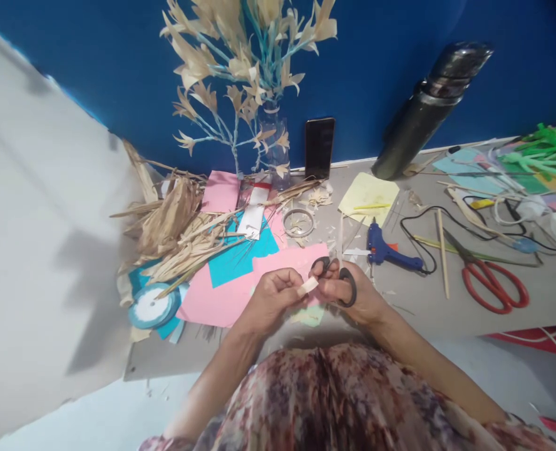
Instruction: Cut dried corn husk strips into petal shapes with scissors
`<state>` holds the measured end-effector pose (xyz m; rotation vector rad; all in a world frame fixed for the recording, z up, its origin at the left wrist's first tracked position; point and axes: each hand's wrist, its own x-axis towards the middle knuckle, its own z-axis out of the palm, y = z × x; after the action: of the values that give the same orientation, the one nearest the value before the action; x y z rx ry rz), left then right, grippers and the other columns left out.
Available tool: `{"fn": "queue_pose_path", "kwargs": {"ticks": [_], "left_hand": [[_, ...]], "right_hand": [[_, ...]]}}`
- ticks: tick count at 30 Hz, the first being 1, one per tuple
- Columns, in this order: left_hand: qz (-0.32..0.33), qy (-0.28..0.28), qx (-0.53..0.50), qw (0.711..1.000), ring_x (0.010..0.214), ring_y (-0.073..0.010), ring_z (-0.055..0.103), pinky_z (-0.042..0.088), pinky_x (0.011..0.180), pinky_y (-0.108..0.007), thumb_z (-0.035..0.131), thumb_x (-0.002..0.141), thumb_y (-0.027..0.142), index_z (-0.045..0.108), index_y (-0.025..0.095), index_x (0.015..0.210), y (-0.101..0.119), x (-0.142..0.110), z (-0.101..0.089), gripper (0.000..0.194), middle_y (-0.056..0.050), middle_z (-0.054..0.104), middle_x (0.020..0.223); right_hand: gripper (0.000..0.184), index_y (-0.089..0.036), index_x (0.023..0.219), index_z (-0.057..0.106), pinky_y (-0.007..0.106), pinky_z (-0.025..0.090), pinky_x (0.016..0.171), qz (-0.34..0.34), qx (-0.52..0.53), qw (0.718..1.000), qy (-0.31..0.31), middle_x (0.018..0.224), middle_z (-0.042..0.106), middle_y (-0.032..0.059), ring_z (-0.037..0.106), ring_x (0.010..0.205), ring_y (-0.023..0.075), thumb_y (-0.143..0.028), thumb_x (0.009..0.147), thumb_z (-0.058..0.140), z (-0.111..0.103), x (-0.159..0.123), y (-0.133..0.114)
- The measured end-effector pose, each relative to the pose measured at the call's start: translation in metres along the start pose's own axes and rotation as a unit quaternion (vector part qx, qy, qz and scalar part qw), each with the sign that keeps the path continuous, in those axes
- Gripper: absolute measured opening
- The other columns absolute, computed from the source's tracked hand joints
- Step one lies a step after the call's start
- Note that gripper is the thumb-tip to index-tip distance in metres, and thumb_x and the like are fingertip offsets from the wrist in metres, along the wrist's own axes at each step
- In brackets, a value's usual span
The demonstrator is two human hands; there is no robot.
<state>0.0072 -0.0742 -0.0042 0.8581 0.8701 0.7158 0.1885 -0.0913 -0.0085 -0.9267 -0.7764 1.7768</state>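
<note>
My left hand [278, 294] pinches a small pale strip [309, 286] between thumb and fingers, over the pink sheets near the table's front edge. It looks like a piece of dried husk or paper; I cannot tell which. My right hand [355, 294] is closed around a pair of scissors with black handles [349, 288], their loops about my fingers. The scissors' blades point away from me and are partly hidden by the fingers. The strip's right end lies close to my right thumb; whether they touch is unclear.
Dried husks [179, 213] and a blue ribbon spool [153, 305] lie left. A tape roll [298, 223], blue glue gun [391, 250] with cord and red-handled scissors [494, 285] lie on the table. Behind stand a husk-flower vase [273, 141], phone [319, 147] and black flask [421, 119].
</note>
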Motion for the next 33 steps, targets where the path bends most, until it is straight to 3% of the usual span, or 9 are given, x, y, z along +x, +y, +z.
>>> {"fn": "queue_pose_path", "kwargs": {"ticks": [3,6,11,15,19,24,27,29,33], "left_hand": [[0.005,0.015,0.056,0.998,0.051,-0.0072,0.044,0.029,0.052,-0.021,0.08,0.068,0.037,0.057,0.013,0.062,0.002,0.001,0.005,0.033,0.001,0.055,0.056],[-0.002,-0.003,0.064,0.998,0.054,-0.0089,0.048,0.033,0.054,-0.022,0.081,0.066,0.038,0.059,0.013,0.063,0.003,-0.001,0.006,0.034,-0.001,0.06,0.06],[-0.012,-0.041,-0.009,0.999,0.05,-0.009,0.046,0.032,0.052,-0.023,0.08,0.065,0.042,0.055,0.015,0.064,0.004,-0.004,0.003,0.037,-0.003,0.062,0.06],[0.001,0.003,0.097,0.995,0.052,-0.0074,0.043,0.03,0.051,-0.02,0.079,0.067,0.032,0.056,0.014,0.062,0.01,-0.005,0.006,0.03,0.001,0.056,0.059],[-0.002,0.003,0.171,0.985,0.05,-0.006,0.036,0.026,0.049,-0.02,0.076,0.067,0.028,0.059,0.014,0.062,0.015,-0.006,0.01,0.023,0.004,0.048,0.054],[-0.009,-0.046,0.152,0.987,0.049,-0.0061,0.038,0.026,0.049,-0.02,0.078,0.066,0.031,0.06,0.013,0.062,0.016,-0.008,0.006,0.025,0.003,0.052,0.053],[-0.016,-0.048,0.108,0.993,0.046,-0.0066,0.04,0.027,0.047,-0.02,0.079,0.065,0.033,0.06,0.013,0.063,0.013,-0.006,0.002,0.028,0.001,0.056,0.053],[-0.012,-0.032,0.089,0.995,0.046,-0.0071,0.043,0.028,0.048,-0.021,0.079,0.065,0.033,0.059,0.013,0.061,0.011,-0.004,0.002,0.029,-0.001,0.059,0.055],[0.004,0.019,0.09,0.996,0.048,-0.0061,0.04,0.028,0.05,-0.02,0.078,0.066,0.027,0.056,0.013,0.058,0.008,-0.001,0.007,0.027,0.003,0.052,0.052]], "right_hand": [[0.032,-0.017,0.078,0.061,0.023,0.037,0.053,0.02,-0.043,0.999,0.019,0.062,0.054,-0.0029,0.048,0.056,0.0121,-0.031,0.059,0.082,0.008,0.0,0.003],[0.028,-0.018,0.073,0.059,0.023,0.037,0.051,0.049,0.047,0.998,0.003,0.06,0.051,-0.0038,0.046,0.054,0.011,-0.029,0.057,0.08,0.01,0.001,0.007],[0.025,-0.018,0.075,0.059,0.02,0.028,0.047,0.061,0.162,0.984,-0.045,0.058,0.04,-0.0082,0.026,0.045,0.0047,-0.027,0.063,0.079,-0.002,0.001,0.007],[0.029,-0.017,0.08,0.062,0.023,0.034,0.053,0.005,0.038,0.999,-0.038,0.071,0.057,-0.0008,0.043,0.055,0.0092,-0.035,0.066,0.08,-0.002,-0.002,0.001],[0.027,-0.016,0.074,0.062,0.021,0.03,0.05,0.045,-0.063,0.997,-0.012,0.062,0.056,-0.0029,0.043,0.054,0.0097,-0.026,0.059,0.082,0.004,-0.002,-0.001],[0.022,-0.014,0.069,0.06,0.019,0.024,0.046,0.088,0.082,0.989,-0.084,0.056,0.047,-0.0054,0.034,0.047,0.0055,-0.024,0.059,0.077,0.001,0.001,0.006],[0.024,-0.016,0.071,0.058,0.016,0.02,0.044,0.109,0.179,0.974,-0.087,0.056,0.039,-0.0088,0.023,0.044,0.0025,-0.024,0.062,0.079,-0.006,0.003,0.007],[0.026,-0.016,0.076,0.06,0.016,0.023,0.045,0.077,0.176,0.979,-0.07,0.06,0.045,-0.0073,0.025,0.045,0.0024,-0.028,0.065,0.08,-0.008,0.002,0.005],[0.029,-0.016,0.082,0.063,0.019,0.031,0.048,0.002,0.027,1.0,-0.007,0.066,0.056,-0.0025,0.04,0.051,0.0069,-0.029,0.064,0.082,-0.004,-0.002,0.005]]}}
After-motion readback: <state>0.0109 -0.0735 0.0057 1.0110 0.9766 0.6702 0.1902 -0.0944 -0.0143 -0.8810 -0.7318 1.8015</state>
